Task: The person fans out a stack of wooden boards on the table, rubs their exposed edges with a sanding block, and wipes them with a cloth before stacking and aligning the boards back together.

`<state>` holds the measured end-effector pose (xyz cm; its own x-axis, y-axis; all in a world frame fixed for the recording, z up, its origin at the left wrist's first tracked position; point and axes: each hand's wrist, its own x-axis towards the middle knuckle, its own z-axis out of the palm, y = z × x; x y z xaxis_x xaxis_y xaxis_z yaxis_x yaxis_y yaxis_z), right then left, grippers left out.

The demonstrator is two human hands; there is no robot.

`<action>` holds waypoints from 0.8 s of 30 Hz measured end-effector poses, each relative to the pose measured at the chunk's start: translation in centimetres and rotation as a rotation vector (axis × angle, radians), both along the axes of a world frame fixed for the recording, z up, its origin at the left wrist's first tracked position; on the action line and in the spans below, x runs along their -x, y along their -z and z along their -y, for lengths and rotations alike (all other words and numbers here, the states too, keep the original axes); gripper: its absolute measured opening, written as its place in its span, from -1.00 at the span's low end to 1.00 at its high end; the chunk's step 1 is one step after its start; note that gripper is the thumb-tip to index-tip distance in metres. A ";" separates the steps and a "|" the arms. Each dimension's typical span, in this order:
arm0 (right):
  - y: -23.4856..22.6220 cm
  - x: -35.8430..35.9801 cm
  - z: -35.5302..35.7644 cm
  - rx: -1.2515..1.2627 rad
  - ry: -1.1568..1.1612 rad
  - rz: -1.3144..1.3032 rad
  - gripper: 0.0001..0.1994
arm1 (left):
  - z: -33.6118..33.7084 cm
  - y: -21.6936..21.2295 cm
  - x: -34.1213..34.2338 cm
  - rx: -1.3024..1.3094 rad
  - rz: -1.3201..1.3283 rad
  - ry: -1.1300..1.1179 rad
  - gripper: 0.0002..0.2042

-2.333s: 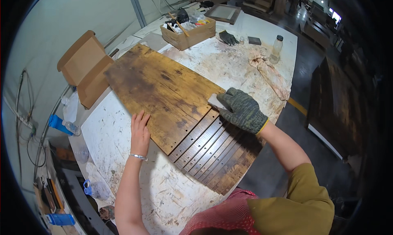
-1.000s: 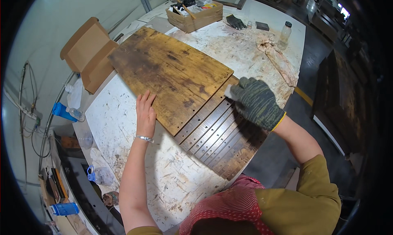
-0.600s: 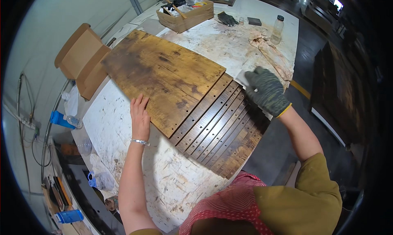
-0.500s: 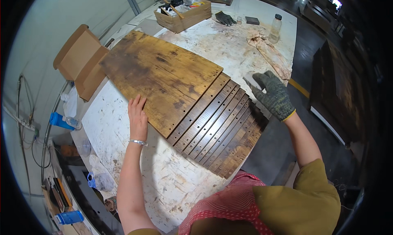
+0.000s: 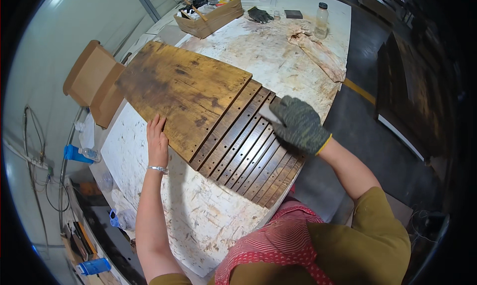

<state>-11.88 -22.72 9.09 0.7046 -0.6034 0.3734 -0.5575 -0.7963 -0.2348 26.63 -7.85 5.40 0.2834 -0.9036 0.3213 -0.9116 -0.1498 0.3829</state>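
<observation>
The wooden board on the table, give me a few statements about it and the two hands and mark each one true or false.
1. The right hand wears a dark knit glove. True.
2. The left hand is gloved too. False: it is bare, with a silver bracelet at the wrist.
3. The left hand rests flat at the near edge of the wooden board. True.
4. The right hand presses a small pale pad on the dark grooved slats. True.
5. The clear bottle stands on the wooden board. False: it stands on the table, at the far end.
</observation>
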 end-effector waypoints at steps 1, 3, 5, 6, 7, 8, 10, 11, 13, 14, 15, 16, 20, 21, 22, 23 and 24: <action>-0.9 -0.2 0.6 -0.046 0.069 -0.068 -0.61 | 0.0 0.1 -0.2 -0.001 0.008 0.007 -0.56; -1.2 0.6 3.6 -0.083 0.233 -0.143 -0.62 | -0.2 0.2 -0.2 -0.005 0.020 0.017 -0.56; -1.1 2.3 5.4 -0.037 0.278 -0.166 -0.60 | 0.1 0.2 -0.2 -0.023 0.020 0.003 -0.56; -0.8 2.8 5.2 0.011 0.267 -0.119 -0.58 | 0.0 0.2 -0.2 -0.026 0.020 0.001 -0.56; -0.5 3.1 4.6 0.057 0.257 -0.073 -0.55 | 0.1 0.1 -0.2 -0.014 0.018 0.004 -0.55; -0.5 3.3 4.0 0.054 0.256 -0.075 -0.55 | 0.1 0.2 -0.3 -0.003 0.016 0.006 -0.55; -0.7 2.9 2.5 -0.125 0.195 0.035 -0.50 | -0.2 0.3 -0.4 -0.005 0.019 0.000 -0.55; -0.4 2.5 2.0 -0.131 0.191 0.035 -0.50 | -0.4 0.3 -0.5 -0.003 0.024 -0.006 -0.55; 0.2 2.1 0.8 -0.216 0.190 -0.008 -0.50 | -0.5 0.1 -0.4 -0.006 0.025 -0.001 -0.55; 1.1 1.7 0.2 -0.126 0.188 0.012 -0.52 | -0.4 0.0 -0.4 -0.003 0.029 0.004 -0.55; 0.9 1.3 -0.9 -0.136 0.178 0.013 -0.52 | -0.4 0.0 -0.3 -0.012 0.031 -0.005 -0.55; 0.7 0.5 -2.2 -0.067 0.068 0.000 -0.53 | -0.4 0.2 -0.6 -0.007 0.031 -0.004 -0.56; 0.9 -3.6 -9.7 -0.244 -0.249 0.144 -0.62 | 0.2 0.7 -0.3 0.017 0.014 0.011 -0.56; 0.5 -5.1 -11.8 -0.142 -0.331 -0.097 -0.61 | 0.2 0.4 -0.2 0.034 0.010 0.016 -0.57; 0.5 -6.0 -13.9 -0.188 -0.412 -0.079 -0.63 | 0.4 0.4 -0.1 0.030 0.011 0.020 -0.57; 0.5 -7.2 -15.5 -0.371 -0.503 -0.158 -0.67 | 0.0 0.6 -0.3 0.030 0.017 0.008 -0.57; 1.9 -6.8 -17.1 -0.307 -0.536 0.066 -0.70 | 0.2 0.4 -0.1 0.020 0.011 0.009 -0.57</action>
